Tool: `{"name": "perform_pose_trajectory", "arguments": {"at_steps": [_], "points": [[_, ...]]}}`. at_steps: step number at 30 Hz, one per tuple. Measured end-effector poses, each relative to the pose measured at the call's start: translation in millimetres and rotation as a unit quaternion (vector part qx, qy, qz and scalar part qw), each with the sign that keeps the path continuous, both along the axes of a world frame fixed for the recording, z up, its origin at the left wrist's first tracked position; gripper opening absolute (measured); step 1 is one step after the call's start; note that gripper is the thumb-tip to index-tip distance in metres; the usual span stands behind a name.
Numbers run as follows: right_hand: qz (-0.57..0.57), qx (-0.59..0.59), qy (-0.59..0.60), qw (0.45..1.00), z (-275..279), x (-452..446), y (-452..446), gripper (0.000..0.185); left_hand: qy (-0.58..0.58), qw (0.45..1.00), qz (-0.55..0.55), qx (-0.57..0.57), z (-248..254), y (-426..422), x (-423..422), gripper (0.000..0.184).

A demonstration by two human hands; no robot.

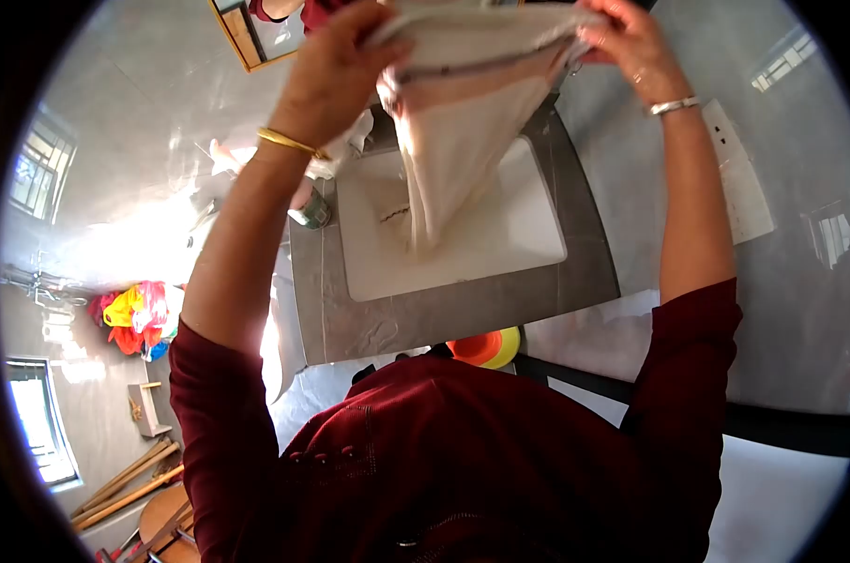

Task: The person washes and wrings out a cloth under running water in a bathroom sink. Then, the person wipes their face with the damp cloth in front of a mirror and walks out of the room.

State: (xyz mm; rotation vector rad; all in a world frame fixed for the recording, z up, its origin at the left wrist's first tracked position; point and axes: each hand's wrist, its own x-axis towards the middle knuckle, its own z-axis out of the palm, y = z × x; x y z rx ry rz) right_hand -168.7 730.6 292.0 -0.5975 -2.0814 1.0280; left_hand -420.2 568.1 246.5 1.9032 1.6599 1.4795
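On my left I see a bright rectangular glass window (45, 422); glossy grey walls (796, 310) reflect white glare (139, 239).

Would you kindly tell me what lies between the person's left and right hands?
In the head view, a pale cloth spans that stretch, held by the left hand and the right hand, and hangs over the white sink.

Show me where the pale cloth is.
In the head view, the pale cloth hangs at upper centre between the left hand and right hand, over the white sink.

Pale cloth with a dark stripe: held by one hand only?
No, the left hand and right hand both grip the pale cloth.
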Motion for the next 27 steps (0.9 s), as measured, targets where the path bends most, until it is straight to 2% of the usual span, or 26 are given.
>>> {"name": "perform_pose_trajectory", "arguments": {"at_steps": [1,2,3,4,5,6,7,8,9,10,11,12,13,14,15,16,17,18,19,20,21,22,23,25,26,27], "points": [[-0.009,-0.014,0.041,0.999,24.7,-2.0,-16.4,0.006,-0.054,0.997,-0.018,0.05,22.8,-4.3,8.2,0.022],[-0.049,0.032,0.067,0.996,38.1,-2.8,-17.0,0.006,-0.046,0.996,-0.03,0.07,47.0,-11.0,12.8,0.017],[-0.014,0.095,0.087,0.992,45.7,5.2,0.9,0.008,-0.039,0.994,-0.042,0.089,68.6,-19.7,19.0,0.017],[-0.011,0.105,0.111,0.988,51.2,6.5,-3.1,0.009,-0.154,0.985,-0.014,0.07,81.3,-27.5,39.0,0.014],[-0.007,0.113,0.134,0.984,55.5,7.3,-6.5,0.01,-0.033,0.987,0.011,0.158,79.9,-24.3,36.1,0.014],[0.021,0.123,0.164,0.979,50.3,6.2,-3.9,0.012,0.088,0.966,0.036,0.241,73.0,-17.0,28.7,0.013],[0.049,0.132,0.193,0.971,39.0,4.3,0.3,0.014,0.091,0.967,0.05,0.234,56.3,-11.9,21.8,0.017],[-0.026,0.235,0.146,0.961,24.8,3.3,0.6,0.004,0.093,0.967,0.064,0.228,39.8,-6.9,14.9,0.022],[-0.079,0.14,0.039,0.986,-8.2,19.0,32.8,0.023,0.138,0.959,0.087,0.233,25.8,-11.1,23.3,0.025],[-0.031,0.1,0.019,0.994,-32.9,16.0,26.4,0.021,0.189,0.956,0.09,0.205,-5.1,-2.0,12.4,0.025],[-0.049,0.119,-0.014,0.992,-68.9,12.2,25.7,0.018,0.134,0.982,0.051,0.12,-38.9,1.0,10.5,0.015],[-0.044,0.033,-0.067,0.996,-108.0,12.5,21.1,0.017,0.124,0.992,0.026,0.022,-80.5,5.4,1.6,0.016],[-0.019,0.028,-0.115,0.993,-161.9,15.5,28.3,0.017,0.088,0.994,0.011,-0.056,-126.5,5.2,-4.4,0.015],[-0.01,0.045,-0.23,0.972,-204.9,17.0,25.0,0.017,0.095,0.98,0.018,-0.175,-172.3,4.0,-7.0,0.014],[-0.02,0.053,-0.267,0.962,-252.6,19.0,11.0,0.018,0.168,0.953,0.015,-0.253,-231.8,6.1,-13.2,0.015],[-0.024,0.062,-0.323,0.944,-296.3,18.5,-1.5,0.022,0.225,0.943,-0.006,-0.245,-294.3,1.7,-14.8,0.015],[-0.005,0.027,-0.34,0.94,-336.2,17.3,-7.5,0.02,0.282,0.93,-0.026,-0.236,-330.4,-3.8,-13.4,0.016],[0.008,0.015,-0.336,0.942,-347.2,13.1,-18.0,0.019,0.225,0.931,-0.022,-0.288,-326.1,-4.3,-7.3,0.016],[-0.006,-0.116,-0.298,0.947,-339.0,3.9,-21.2,0.02,0.165,0.925,-0.019,-0.341,-313.5,-5.1,5.0,0.016],[-0.02,-0.248,-0.257,0.934,-329.1,-3.3,-20.2,0.021,0.103,0.913,-0.017,-0.394,-301.6,-8.3,15.5,0.016],[-0.035,-0.375,-0.21,0.902,-310.6,-8.6,-19.9,0.022,-0.007,0.918,-0.027,-0.395,-288.2,0.5,15.1,0.016],[0.025,-0.322,-0.184,0.928,-284.7,-12.8,-13.2,0.025,-0.115,0.913,-0.035,-0.389,-266.4,16.2,11.9,0.016],[0.086,-0.264,-0.156,0.948,-252.3,-15.8,-9.9,0.029,-0.126,0.939,-0.058,-0.315,-216.8,22.6,17.8,0.016],[0.168,-0.146,-0.156,0.962,-171.3,-20.1,-30.2,0.04,-0.129,0.981,-0.056,-0.134,-156.8,43.6,24.3,0.023],[0.162,-0.02,-0.137,0.977,-146.6,-29.2,-40.5,0.04,-0.053,0.997,-0.051,-0.037,-113.7,44.6,32.4,0.029],[0.155,0.106,-0.116,0.975,-124.0,-37.2,-48.3,0.041,-0.035,0.996,-0.068,-0.041,-81.2,50.7,33.2,0.029]]}}
